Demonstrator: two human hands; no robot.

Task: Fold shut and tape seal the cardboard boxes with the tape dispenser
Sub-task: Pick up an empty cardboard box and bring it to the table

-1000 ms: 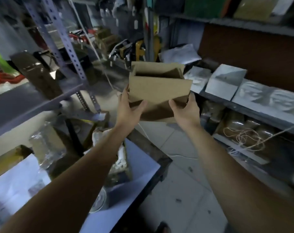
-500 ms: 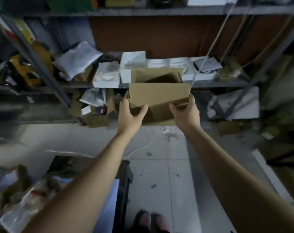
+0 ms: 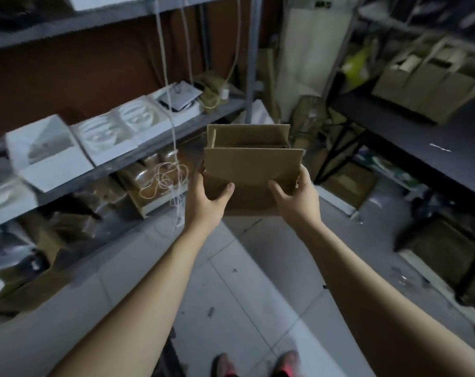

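Note:
A small brown cardboard box [image 3: 251, 170] is held in the air in front of me, above the tiled floor. Its top flaps stand up and the box is open. My left hand [image 3: 208, 201] grips the box's lower left corner, thumb on the near face. My right hand [image 3: 296, 198] grips the lower right corner the same way. No tape dispenser is in view.
A metal shelf [image 3: 116, 159] on the left carries white foam boxes [image 3: 44, 153] and tangled string [image 3: 163, 180]. A dark table [image 3: 410, 137] at right bears several cardboard boxes [image 3: 426, 83]. More boxes lie on the floor [image 3: 258, 281] beneath it. My feet show at the bottom.
The view has swung to the right across the room, from the left shelving to the dark table. Both hands keep the same hold on the box, which stays in front of me.

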